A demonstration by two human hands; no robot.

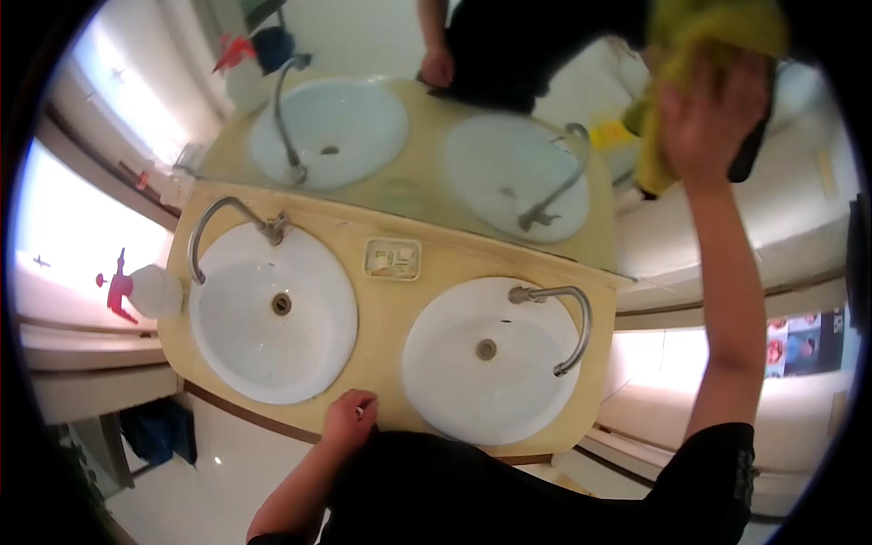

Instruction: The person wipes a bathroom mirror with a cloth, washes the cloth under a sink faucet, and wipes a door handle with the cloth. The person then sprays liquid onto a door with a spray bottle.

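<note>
My right hand is raised at the upper right, pressing a yellow-green cloth against the mirror. Its fingers lie over the fabric, and the cloth's reflection blends with it there. Down at the front edge of the counter, my left hand rests between the two basins, fingers curled in, with nothing visible in them. The left basin and the right basin are white ovals set into the yellow counter, each with a curved metal faucet.
A white spray bottle with a red trigger stands at the counter's left end. Between the basins, by the mirror, sits a small soap dish. The left faucet and right faucet arch over their basins. Blue material hangs at lower left.
</note>
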